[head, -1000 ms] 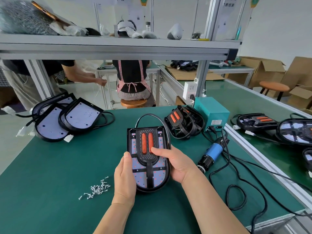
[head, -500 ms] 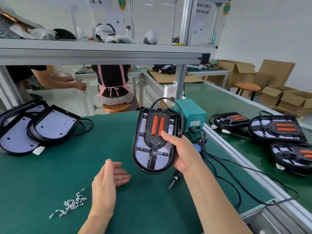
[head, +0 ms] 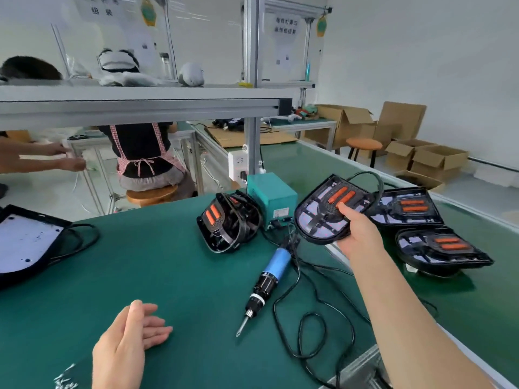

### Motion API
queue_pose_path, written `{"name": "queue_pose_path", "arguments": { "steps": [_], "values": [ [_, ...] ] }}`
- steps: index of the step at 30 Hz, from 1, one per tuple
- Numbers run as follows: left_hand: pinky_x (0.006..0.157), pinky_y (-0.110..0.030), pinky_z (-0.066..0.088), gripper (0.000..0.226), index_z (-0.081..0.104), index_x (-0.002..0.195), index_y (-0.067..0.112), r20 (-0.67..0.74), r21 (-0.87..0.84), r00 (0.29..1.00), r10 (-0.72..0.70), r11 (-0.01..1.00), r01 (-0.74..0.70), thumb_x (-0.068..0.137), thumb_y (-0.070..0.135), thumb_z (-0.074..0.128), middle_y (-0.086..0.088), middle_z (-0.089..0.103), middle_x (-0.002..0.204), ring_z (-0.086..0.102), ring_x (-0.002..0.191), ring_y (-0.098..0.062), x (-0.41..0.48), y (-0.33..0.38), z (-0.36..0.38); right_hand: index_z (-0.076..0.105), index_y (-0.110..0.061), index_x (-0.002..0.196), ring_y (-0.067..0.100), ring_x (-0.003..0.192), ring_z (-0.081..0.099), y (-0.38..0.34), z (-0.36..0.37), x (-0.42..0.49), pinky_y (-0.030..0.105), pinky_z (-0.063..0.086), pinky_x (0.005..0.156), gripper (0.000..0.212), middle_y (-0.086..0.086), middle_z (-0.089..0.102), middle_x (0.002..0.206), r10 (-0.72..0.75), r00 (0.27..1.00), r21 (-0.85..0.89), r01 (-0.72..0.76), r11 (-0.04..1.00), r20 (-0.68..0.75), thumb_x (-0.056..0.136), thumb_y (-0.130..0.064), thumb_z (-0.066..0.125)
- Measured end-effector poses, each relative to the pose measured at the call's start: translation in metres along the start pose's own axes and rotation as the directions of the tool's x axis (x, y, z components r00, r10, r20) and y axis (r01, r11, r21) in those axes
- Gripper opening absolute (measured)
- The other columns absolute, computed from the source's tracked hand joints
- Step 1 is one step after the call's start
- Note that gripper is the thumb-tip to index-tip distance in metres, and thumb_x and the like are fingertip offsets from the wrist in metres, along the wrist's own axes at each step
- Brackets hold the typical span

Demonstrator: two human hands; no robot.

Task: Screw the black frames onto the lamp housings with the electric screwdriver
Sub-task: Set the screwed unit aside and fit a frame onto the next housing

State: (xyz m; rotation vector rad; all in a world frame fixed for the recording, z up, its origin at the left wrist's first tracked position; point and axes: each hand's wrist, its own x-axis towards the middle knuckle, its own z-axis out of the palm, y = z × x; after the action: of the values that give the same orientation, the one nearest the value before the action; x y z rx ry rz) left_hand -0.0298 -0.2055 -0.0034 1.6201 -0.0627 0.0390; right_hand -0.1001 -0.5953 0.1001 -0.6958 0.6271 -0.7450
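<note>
Two hands: the right hand [head: 357, 235] grips a lamp housing [head: 310, 224] aloft at two o'clock, thumb on its black frame [head: 328, 218], while the left hand [head: 126, 343] hovers empty, fingers relaxed, at seven o'clock. The electric screwdriver [head: 270, 276] lies between.

The right hand [head: 361, 237] grips a lamp [head: 311, 224] by its edge, thumb on its frame [head: 327, 217], holding it tilted in the air over the right edge of the green table [head: 157, 265], near two more lamps [head: 407, 207] lying on the belt [head: 491, 301] beyond. The left hand [head: 126, 346] hovers open above the table near the screws [head: 66, 381]. The screwdriver [head: 271, 277] lies on the table, bit toward the camera, with stacked frames [head: 229, 223] and a teal box [head: 271, 196] behind it and a housing [head: 25, 240] at far left.
</note>
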Motion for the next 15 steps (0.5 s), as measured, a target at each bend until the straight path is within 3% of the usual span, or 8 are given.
{"name": "queue_pose_path", "arguments": {
  "steps": [3,5,8,10,15],
  "values": [
    [0.057,-0.035,0.063,0.038,0.073,0.087,0.010,0.014,0.039,1.000,-0.006,0.999,0.005,0.105,0.031,0.046,-0.014,0.074,0.072,0.075,0.065,-0.031,0.000,0.002,0.002,0.064,-0.004,0.126,0.032,0.092,0.072,-0.001,-0.019,0.027,0.044,0.060,0.070,0.035,0.016,0.072,0.115,-0.017,0.988,-0.015,0.015,1.000,-0.152,0.092,0.000,0.067],
    [0.051,-0.035,0.059,0.037,0.072,0.087,0.008,0.023,0.055,1.000,-0.006,0.998,0.005,0.105,0.029,0.047,-0.014,0.073,0.070,0.075,0.064,-0.031,-0.001,0.004,0.003,0.063,0.000,0.125,0.029,0.075,0.069,0.000,-0.027,0.040,0.035,0.055,0.052,0.037,0.015,0.071,0.099,-0.023,0.974,-0.046,0.013,0.999,-0.225,0.088,0.006,0.067],
    [0.049,-0.042,0.057,0.036,0.072,0.086,0.006,0.035,0.067,0.999,-0.007,0.998,0.005,0.105,0.026,0.048,-0.018,0.072,0.071,0.075,0.064,-0.033,-0.002,0.006,0.004,0.058,0.003,0.128,0.034,0.083,0.068,0.005,-0.034,0.060,0.041,0.055,0.062,0.043,0.020,0.069,0.109,-0.033,0.958,-0.082,0.010,0.997,-0.286,0.087,0.006,0.068],
    [0.047,-0.040,0.058,0.035,0.071,0.086,0.004,0.049,0.070,0.999,-0.023,0.997,0.019,0.105,0.024,0.049,-0.020,0.072,0.073,0.075,0.064,-0.033,-0.002,0.007,0.004,0.056,0.004,0.130,0.034,0.090,0.067,0.008,-0.034,0.071,0.042,0.055,0.068,0.043,0.023,0.066,0.121,-0.062,0.952,-0.101,0.033,0.994,-0.299,0.088,0.005,0.067],
    [0.048,-0.037,0.059,0.034,0.071,0.086,0.003,0.030,0.075,0.999,-0.035,0.997,0.032,0.104,0.022,0.050,-0.019,0.072,0.072,0.075,0.064,-0.033,-0.001,0.008,0.006,0.050,-0.001,0.133,0.036,0.108,0.066,0.012,-0.025,0.089,0.047,0.056,0.090,0.044,0.020,0.062,0.128,-0.113,0.934,-0.154,0.063,0.986,-0.340,0.092,-0.001,0.065]
  ]
}}
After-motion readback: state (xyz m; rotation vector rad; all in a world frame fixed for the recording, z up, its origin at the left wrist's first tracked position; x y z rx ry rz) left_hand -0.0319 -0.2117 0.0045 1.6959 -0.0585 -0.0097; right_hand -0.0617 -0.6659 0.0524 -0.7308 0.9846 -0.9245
